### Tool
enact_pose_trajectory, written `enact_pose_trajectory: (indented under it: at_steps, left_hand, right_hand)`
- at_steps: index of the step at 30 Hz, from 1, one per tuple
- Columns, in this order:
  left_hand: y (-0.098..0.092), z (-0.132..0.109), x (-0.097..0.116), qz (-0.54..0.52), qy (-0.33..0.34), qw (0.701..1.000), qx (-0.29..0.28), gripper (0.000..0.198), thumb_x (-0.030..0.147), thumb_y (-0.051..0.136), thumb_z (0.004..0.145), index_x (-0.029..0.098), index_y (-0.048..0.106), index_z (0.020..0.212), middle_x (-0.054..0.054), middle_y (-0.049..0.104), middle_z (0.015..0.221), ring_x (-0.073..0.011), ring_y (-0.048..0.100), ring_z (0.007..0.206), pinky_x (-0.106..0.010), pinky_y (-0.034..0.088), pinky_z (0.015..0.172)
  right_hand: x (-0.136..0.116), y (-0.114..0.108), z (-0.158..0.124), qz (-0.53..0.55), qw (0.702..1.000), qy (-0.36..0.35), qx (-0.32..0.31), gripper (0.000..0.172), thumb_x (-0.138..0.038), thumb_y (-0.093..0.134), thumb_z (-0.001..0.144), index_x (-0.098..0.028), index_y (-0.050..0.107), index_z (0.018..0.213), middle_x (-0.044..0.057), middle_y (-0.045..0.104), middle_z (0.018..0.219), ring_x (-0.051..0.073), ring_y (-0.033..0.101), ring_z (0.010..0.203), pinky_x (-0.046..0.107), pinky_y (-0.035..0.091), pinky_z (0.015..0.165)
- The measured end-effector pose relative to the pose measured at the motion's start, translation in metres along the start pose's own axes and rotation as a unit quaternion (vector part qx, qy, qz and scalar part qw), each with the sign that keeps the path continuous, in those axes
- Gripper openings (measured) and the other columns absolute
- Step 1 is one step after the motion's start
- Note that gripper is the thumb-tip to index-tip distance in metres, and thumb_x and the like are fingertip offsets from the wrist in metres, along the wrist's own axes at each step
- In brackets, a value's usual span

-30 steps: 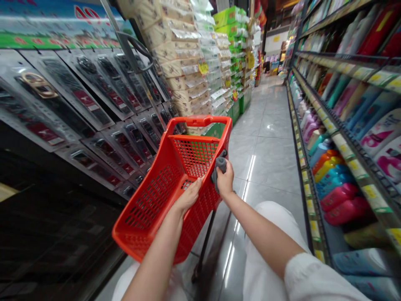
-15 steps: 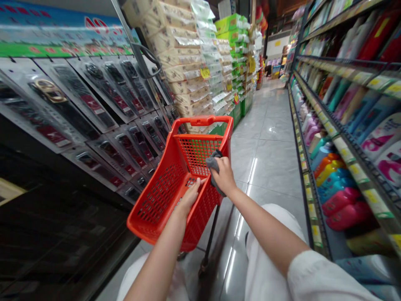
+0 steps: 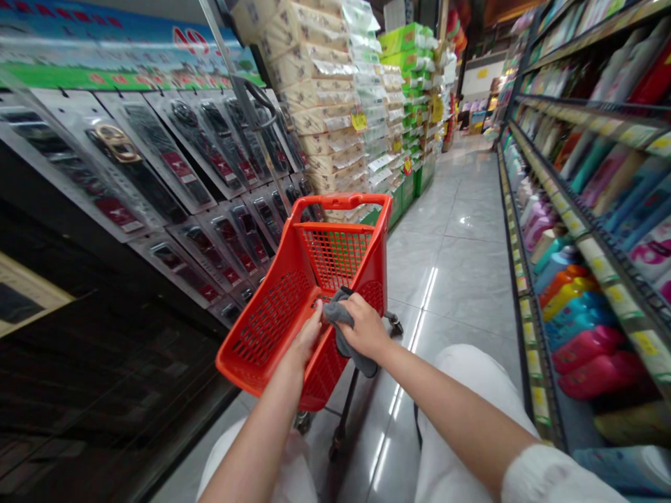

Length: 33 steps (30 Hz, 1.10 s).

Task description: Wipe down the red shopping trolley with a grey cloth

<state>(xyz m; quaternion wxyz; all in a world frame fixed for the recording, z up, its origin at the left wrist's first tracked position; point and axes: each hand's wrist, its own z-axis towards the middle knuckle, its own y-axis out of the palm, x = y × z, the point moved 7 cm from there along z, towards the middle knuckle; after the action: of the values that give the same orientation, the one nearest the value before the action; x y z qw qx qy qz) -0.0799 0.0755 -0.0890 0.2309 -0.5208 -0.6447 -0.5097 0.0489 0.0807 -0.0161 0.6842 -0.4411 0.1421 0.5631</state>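
- A grey cloth (image 3: 343, 330) lies bunched over the near rim of a red shopping cart (image 3: 272, 328), at the corner nearest the person, with a tail of it hanging down the outside of the basket wall.
- The right hand (image 3: 361, 328) sits on top of the cloth, fingers curled down and pressing it against the rim; held flat like this, the cloth stays in contact with the plastic edge, which looks like a wiping grip.
- The left hand (image 3: 308, 337) is just beside it, fingers folded over the same rim and touching the cloth's edge; it appears to steady the basket so it does not roll or tip under the pressure of the other hand.
- The cart's basket is of perforated red plastic, tilted with its far handle (image 3: 343, 202) high and its near end low; no goods show inside it. Below it a dark frame runs down to small wheels (image 3: 395, 325) on the floor.
- The glossy grey tiled floor (image 3: 461, 265) of a shop aisle reflects the ceiling lights in long streaks.
- To the person's left hang rows of clear blister packs (image 3: 172, 161) with dark items in them; beyond these stand tall stacks of tissue packs (image 3: 335, 105).
- To the right run shelves (image 3: 581, 244) of coloured bottles, pink, blue, orange and white, with price labels along the shelf edges.
- The person's white-clad knees (image 3: 461, 419) show at the bottom, close behind the cart.
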Motion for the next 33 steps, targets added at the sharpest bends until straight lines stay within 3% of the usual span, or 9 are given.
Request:
enact_pose_trajectory:
  at_steps: [6,11,14,16,19,22,24,27,33]
  left_hand:
    - [0.013,-0.004,0.007,-0.034,0.023,0.996,-0.080,0.067,0.061,0.030,0.095,0.014,0.061,0.131,-0.014,0.074,0.110,-0.0267,0.069,0.106,-0.042,0.047,0.102]
    - [-0.009,-0.003,0.011,-0.013,0.023,0.999,0.039,0.068,0.062,0.031,0.094,0.012,0.064,0.127,-0.011,0.077,0.093,-0.0231,0.072,0.095,-0.032,0.054,0.088]
    - [-0.009,-0.002,0.012,-0.011,0.036,0.999,0.034,0.071,0.064,0.029,0.094,0.012,0.061,0.131,-0.012,0.076,0.101,-0.0235,0.070,0.102,-0.032,0.052,0.093]
    - [-0.003,-0.002,0.010,-0.017,0.039,0.999,-0.002,0.073,0.066,0.028,0.093,0.014,0.057,0.136,-0.012,0.073,0.114,-0.0257,0.066,0.111,-0.037,0.047,0.102]
    - [0.007,-0.002,0.009,-0.022,0.048,0.997,-0.059,0.070,0.064,0.033,0.093,0.017,0.052,0.141,-0.011,0.066,0.129,-0.0277,0.057,0.125,-0.043,0.036,0.113]
    - [0.008,-0.004,0.010,-0.017,0.062,0.996,-0.066,0.066,0.063,0.039,0.092,0.021,0.052,0.141,-0.008,0.061,0.136,-0.0270,0.051,0.131,-0.043,0.029,0.117]
    - [0.006,-0.007,0.009,0.001,0.057,0.997,-0.059,0.066,0.064,0.041,0.090,0.023,0.054,0.140,-0.006,0.061,0.137,-0.0271,0.049,0.133,-0.043,0.027,0.118]
    - [0.005,-0.014,0.007,0.039,0.041,0.997,-0.051,0.066,0.065,0.044,0.088,0.024,0.055,0.139,-0.005,0.061,0.136,-0.0275,0.047,0.135,-0.043,0.026,0.119]
    - [0.002,-0.017,0.005,0.046,0.026,0.998,-0.023,0.070,0.067,0.046,0.086,0.023,0.055,0.139,-0.006,0.062,0.134,-0.0288,0.048,0.134,-0.044,0.026,0.118]
  right_hand:
    - [0.021,-0.023,0.013,-0.001,0.993,0.055,0.100,0.030,-0.017,0.055,0.085,-0.023,0.066,0.112,0.007,0.061,0.103,0.022,0.061,0.102,0.036,0.050,0.093]
    - [-0.028,0.019,-0.023,0.025,0.999,-0.034,-0.034,0.029,-0.021,0.062,0.082,-0.026,0.067,0.110,0.005,0.064,0.105,0.020,0.063,0.099,0.031,0.052,0.089]
    - [-0.024,0.022,-0.025,0.032,0.999,-0.014,-0.036,0.028,-0.022,0.061,0.082,-0.027,0.067,0.109,0.004,0.064,0.106,0.019,0.063,0.100,0.031,0.052,0.089]
    - [0.002,0.011,-0.009,0.043,0.999,0.030,0.012,0.028,-0.023,0.061,0.083,-0.026,0.068,0.110,0.004,0.064,0.103,0.019,0.063,0.099,0.031,0.051,0.090]
    - [0.052,-0.017,0.022,0.081,0.980,0.106,0.151,0.028,-0.024,0.059,0.083,-0.024,0.067,0.109,0.005,0.065,0.103,0.020,0.062,0.100,0.035,0.049,0.095]
    - [0.092,-0.043,0.044,0.116,0.929,0.173,0.304,0.032,-0.022,0.054,0.082,-0.019,0.062,0.114,0.008,0.065,0.109,0.022,0.060,0.106,0.041,0.046,0.100]
    - [0.100,-0.051,0.058,0.124,0.917,0.170,0.338,0.037,-0.019,0.053,0.080,-0.017,0.060,0.117,0.009,0.063,0.115,0.022,0.057,0.111,0.042,0.043,0.105]
    - [0.094,-0.047,0.071,0.116,0.933,0.136,0.312,0.039,-0.016,0.053,0.078,-0.017,0.062,0.116,0.010,0.058,0.119,0.022,0.052,0.118,0.040,0.038,0.109]
    - [0.084,-0.017,0.046,0.097,0.957,0.161,0.223,0.037,-0.017,0.054,0.075,-0.022,0.069,0.109,0.005,0.057,0.099,0.021,0.056,0.103,0.036,0.046,0.100]
